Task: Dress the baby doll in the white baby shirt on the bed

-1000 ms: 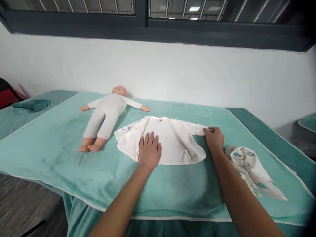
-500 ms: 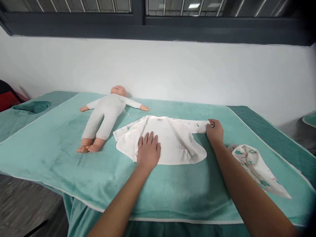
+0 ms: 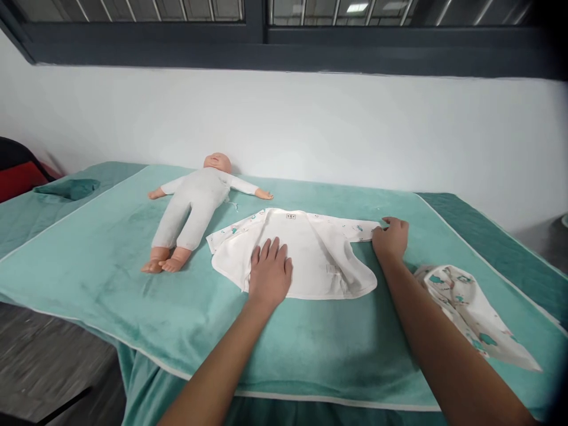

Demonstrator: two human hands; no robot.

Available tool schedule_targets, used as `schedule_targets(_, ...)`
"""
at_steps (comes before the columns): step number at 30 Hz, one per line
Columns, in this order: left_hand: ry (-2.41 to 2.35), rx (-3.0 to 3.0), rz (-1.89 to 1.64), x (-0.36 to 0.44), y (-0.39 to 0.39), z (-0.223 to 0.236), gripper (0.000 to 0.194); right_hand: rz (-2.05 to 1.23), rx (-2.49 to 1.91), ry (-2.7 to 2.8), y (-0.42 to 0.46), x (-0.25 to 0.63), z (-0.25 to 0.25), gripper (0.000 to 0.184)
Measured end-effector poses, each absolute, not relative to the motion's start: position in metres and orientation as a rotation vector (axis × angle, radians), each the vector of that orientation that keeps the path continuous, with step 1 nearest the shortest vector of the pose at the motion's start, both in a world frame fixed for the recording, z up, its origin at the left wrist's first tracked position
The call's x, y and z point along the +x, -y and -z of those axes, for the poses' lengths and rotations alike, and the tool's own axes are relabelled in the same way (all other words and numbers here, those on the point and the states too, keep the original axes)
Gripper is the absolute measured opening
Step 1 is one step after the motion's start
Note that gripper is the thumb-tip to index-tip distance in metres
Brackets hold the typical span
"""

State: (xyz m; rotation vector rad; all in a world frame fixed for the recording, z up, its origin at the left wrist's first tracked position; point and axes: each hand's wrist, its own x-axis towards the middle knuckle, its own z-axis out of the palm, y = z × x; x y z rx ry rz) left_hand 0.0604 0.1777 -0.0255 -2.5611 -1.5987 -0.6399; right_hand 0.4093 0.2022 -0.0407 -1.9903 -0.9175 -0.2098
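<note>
A white baby shirt with small printed figures on its sleeves lies spread open on the green cover, its inside facing up. My left hand rests flat on its middle, fingers stretched out. At the end of the right-hand sleeve, my right hand pinches the cuff between thumb and fingers. Behind and to the left of the shirt, a baby doll in a white body lies on its back with its arms spread.
Crumpled white printed clothing lies to the right, partly behind my right forearm. The green cover drapes over the front edge. A white wall and a dark window frame stand behind. A red and black object is at far left.
The whole view has shifted slightly, so things appear a little further right. Both hands keep their places on the shirt.
</note>
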Motion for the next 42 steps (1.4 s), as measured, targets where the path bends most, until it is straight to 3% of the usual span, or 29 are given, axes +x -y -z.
schedule_targets(3, 1.609, -2.556, 0.667, 0.061, -0.178, 0.027, 0.042, 0.326, -1.917, 1.258, -0.200, 0.392, 0.041, 0.042)
schedule_targets(7, 1.608, -2.558, 0.722, 0.060, -0.178, 0.028, 0.041, 0.164, -2.022, 1.743, -0.201, 0.377, 0.048, 0.049)
schedule_targets(14, 1.583, -2.619, 0.916, 0.058, -0.176, 0.029, 0.033, 0.096, -2.272, 1.848, -0.198, 0.371, 0.053, 0.061)
schedule_targets(19, 1.731, -2.679, 1.518, 0.043, -0.176, 0.020, 0.031, -0.124, -2.249, 1.888, -0.201, 0.376, 0.033, 0.056)
schedule_targets(23, 1.811, -2.420, 1.855, -0.008, -0.189, 0.004, 0.033, -0.034, -2.185, 1.828, -0.197, 0.354, 0.017, 0.054)
schedule_targets(26, 1.898, -2.287, 1.605, -0.054, -0.208, 0.007, 0.039, -0.005, -1.948, 1.768, -0.191, 0.304, 0.014, 0.054)
schedule_targets(29, 1.961, -2.279, 1.181, -0.082, -0.222, 0.020, 0.045, -0.242, -1.770, 1.815, -0.195, 0.237, 0.016, 0.056)
schedule_targets(33, 1.811, -2.386, 0.762, -0.088, -0.225, 0.032, 0.044, -0.335, -1.837, 1.997, -0.215, 0.166, 0.020, 0.060)
schedule_targets(42, 1.747, -2.387, 0.622, -0.089, -0.233, 0.029, 0.045, -0.184, -1.992, 2.192, -0.255, 0.142, 0.020, 0.062)
